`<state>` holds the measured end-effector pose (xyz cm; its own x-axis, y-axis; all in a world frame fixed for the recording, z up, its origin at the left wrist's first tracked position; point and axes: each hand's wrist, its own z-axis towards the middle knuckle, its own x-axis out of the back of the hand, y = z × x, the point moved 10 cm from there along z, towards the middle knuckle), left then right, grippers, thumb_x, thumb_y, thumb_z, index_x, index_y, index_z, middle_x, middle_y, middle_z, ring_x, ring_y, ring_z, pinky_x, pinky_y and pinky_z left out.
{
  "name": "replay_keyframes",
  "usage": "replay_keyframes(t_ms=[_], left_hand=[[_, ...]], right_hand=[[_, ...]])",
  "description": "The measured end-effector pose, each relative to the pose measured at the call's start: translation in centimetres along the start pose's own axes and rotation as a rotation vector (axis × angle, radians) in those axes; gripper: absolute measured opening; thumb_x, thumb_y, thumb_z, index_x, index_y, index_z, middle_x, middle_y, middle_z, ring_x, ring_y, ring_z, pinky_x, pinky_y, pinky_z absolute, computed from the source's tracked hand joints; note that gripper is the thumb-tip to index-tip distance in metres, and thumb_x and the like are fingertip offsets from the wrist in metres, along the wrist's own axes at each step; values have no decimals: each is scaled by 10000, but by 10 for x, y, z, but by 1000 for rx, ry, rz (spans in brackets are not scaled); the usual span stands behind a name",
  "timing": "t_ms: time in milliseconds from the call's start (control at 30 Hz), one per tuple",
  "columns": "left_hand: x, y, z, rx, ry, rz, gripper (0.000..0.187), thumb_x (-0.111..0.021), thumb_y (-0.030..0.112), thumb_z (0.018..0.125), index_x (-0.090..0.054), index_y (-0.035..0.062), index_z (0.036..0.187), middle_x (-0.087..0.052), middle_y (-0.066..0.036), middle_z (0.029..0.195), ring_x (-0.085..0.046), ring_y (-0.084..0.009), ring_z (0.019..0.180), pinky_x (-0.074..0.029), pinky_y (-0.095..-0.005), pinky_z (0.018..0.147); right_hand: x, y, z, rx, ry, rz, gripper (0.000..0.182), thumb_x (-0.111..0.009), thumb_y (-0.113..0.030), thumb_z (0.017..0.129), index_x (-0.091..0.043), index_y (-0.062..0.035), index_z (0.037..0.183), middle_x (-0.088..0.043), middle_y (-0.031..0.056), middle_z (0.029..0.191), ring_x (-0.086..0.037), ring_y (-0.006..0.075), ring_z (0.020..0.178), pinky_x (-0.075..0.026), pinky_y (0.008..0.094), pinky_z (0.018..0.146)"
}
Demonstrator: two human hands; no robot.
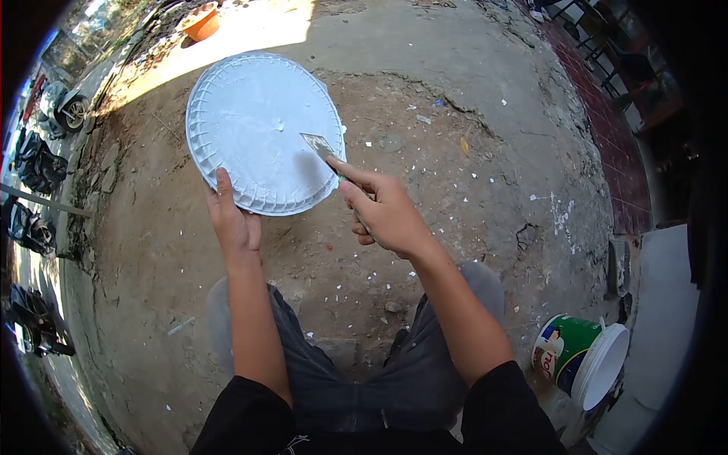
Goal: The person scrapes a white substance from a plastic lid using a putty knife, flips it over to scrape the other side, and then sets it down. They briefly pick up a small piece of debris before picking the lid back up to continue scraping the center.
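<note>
A large round white bucket lid (250, 114) with a ribbed rim is held up in front of me, tilted so its ribbed side faces me. My left hand (233, 221) grips its lower left rim, the thumb lying over the edge. In my right hand (383, 208) is a putty knife (318, 145), fingers wrapped round its handle and index finger stretched toward the blade. The blade overlaps the right part of the lid and casts a shadow on it. Whitish smears cover the lid's surface.
A green and white paint bucket (565, 355) lies on its side at the lower right. White flakes dot the cracked ground (425, 250). An orange basin (199, 23) sits at the upper left, and several motorbikes (38, 163) stand along the left. Red tiles (607, 144) edge the right side.
</note>
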<state>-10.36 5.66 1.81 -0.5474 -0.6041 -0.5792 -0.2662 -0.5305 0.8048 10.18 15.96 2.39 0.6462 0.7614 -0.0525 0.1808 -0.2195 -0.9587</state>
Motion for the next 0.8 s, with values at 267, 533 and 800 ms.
replay_keyframes(t_ms=[267, 533, 800], left_hand=[[-16, -32, -7, 101, -142, 14, 575, -546, 257, 1035, -311, 13, 1499, -435, -159, 1483, -485, -281, 1331, -420, -432, 1101], [-9, -16, 0, 52, -84, -26, 507, -547, 233, 1035, -369, 0, 1448, -484, -155, 1432, -522, -272, 1291, -461, -426, 1064], [-17, -43, -5, 68, -71, -17, 559, -556, 252, 1030, -324, 26, 1486, -433, -151, 1485, -472, -278, 1341, -410, -438, 1113]], right_hand=[[19, 1, 15, 82, 177, -87, 438, -499, -165, 1016, -512, -90, 1448, -548, 33, 653, -499, 97, 490, -480, 294, 461], [-8, 11, 11, 18, 49, -74, 439, -488, -166, 1022, -506, -99, 1455, -489, 11, 602, -493, 103, 466, -473, 306, 445], [14, 19, 12, -8, 161, -19, 448, -489, -174, 1034, -483, -135, 1480, -419, -37, 706, -426, 55, 512, -432, 258, 450]])
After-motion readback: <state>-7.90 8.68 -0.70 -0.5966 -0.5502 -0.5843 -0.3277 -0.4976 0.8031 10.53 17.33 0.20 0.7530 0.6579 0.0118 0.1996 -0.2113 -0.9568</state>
